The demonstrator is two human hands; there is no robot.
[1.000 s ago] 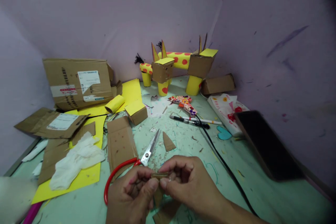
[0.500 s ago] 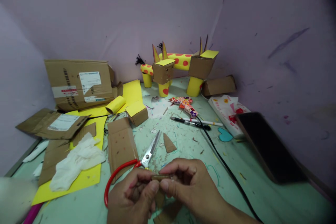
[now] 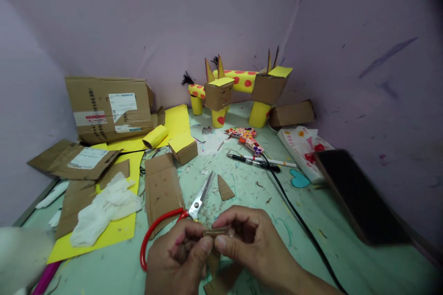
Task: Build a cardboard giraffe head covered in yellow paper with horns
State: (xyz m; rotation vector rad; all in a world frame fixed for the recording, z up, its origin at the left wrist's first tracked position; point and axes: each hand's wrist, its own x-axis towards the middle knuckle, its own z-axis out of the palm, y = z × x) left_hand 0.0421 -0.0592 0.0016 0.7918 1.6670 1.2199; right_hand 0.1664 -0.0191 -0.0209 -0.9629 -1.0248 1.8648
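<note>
Left hand: the left hand point(image 3: 183, 258) is pinched closed, thumb against forefinger, on one end of a small brown cardboard piece point(image 3: 215, 232); the other fingers are curled.
Right hand: the right hand point(image 3: 256, 244) is likewise closed to a thumb-and-finger pinch at the opposite end.
Held piece: narrow, seen edge-on, above the near part of the green tabletop point(image 3: 256, 205); its full shape is hidden by the fingers.
Below the hands: a cardboard scrap point(image 3: 223, 280), partly covered.
Scissors: red-handled scissors point(image 3: 196, 205), blades together, pointing away, just beyond the left hand.
Loose cut-out: a pointed cardboard cut-out point(image 3: 225, 188), flat, near the scissor blades.
Shipping carton: the brown carton point(image 3: 100, 97) bears a white label point(image 3: 122, 107) with barcode and print, a column of dark characters and a tape strip with red marking; wording too small to read.
Mailer: the flattened brown cardboard point(image 3: 51, 159) carries a white label point(image 3: 85, 158); text not legible.
Packet: the white packet point(image 3: 301, 150) shows pink and red graphics with red characters; brand cannot be determined.
</note>
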